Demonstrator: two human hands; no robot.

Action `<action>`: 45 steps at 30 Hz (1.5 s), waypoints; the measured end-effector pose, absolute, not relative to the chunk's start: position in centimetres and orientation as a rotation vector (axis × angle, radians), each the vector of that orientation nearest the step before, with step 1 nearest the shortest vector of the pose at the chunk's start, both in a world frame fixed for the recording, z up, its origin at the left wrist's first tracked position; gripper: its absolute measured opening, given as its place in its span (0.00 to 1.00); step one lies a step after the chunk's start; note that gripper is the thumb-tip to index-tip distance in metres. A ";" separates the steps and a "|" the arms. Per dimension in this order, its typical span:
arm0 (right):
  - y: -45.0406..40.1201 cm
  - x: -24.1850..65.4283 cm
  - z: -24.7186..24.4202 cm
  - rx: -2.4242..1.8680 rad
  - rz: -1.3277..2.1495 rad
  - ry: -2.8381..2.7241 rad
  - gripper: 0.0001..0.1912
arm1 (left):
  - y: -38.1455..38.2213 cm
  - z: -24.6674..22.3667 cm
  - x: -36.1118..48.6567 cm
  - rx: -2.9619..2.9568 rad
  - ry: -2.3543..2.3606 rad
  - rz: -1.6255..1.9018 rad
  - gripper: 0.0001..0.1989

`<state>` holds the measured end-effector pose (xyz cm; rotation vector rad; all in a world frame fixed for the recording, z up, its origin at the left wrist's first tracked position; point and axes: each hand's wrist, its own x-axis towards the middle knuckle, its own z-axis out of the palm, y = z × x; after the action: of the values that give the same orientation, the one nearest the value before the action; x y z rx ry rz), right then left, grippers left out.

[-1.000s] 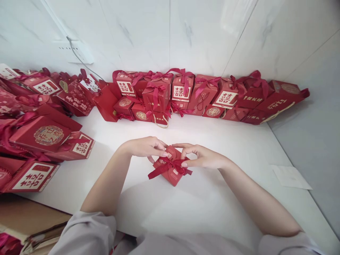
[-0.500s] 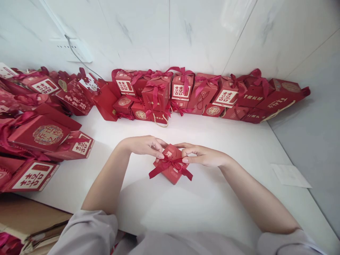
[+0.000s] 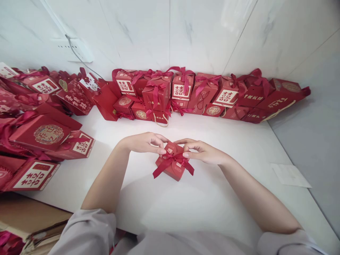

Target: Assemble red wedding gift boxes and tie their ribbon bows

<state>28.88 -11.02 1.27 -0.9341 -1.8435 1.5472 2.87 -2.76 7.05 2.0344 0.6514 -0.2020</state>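
Observation:
A small red gift box point(image 3: 174, 174) stands on the white table in front of me, its top printed with pale characters. Tied across it is a dark red ribbon bow point(image 3: 173, 160), whose two tails hang toward me at left and right. My left hand point(image 3: 148, 143) is closed at the box's far left edge, thumb near the bow and fingers partly hidden behind. From the other side my right hand point(image 3: 204, 152) is closed on the bow's right loop, thumb in front, with its index finger reaching behind the box.
Along the wall runs a two-level row of red gift boxes point(image 3: 204, 94) with ribbons. More red boxes point(image 3: 50, 134) crowd the left. A white paper point(image 3: 290, 175) lies at right, and a cardboard box point(image 3: 32, 216) stands lower left. A cable point(image 3: 77, 55) leaves the wall socket.
The gift box has turned a little and shifted slightly away from me. Its ribbon tails have swung somewhat to the right. Both hands stay at the box, moved up slightly.

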 end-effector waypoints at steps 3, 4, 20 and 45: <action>-11.1 28.9 1.5 -1.096 1.269 -1.844 0.12 | -3.0 7.1 2.9 2.055 0.732 -0.200 0.17; -11.3 29.0 1.7 -1.182 1.146 -1.838 0.12 | -3.0 7.1 2.9 2.053 0.739 -0.203 0.17; -12.3 29.3 3.1 -1.196 1.720 -2.021 0.16 | -2.8 6.5 2.8 1.974 0.640 -0.144 0.20; -10.3 31.2 1.1 -0.962 2.130 -2.094 0.16 | -2.6 5.2 3.3 1.904 0.697 -0.158 0.20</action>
<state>31.19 -10.34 1.07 -0.9616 -2.0941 2.1302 3.29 -2.56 5.24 1.9036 0.6972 -0.1579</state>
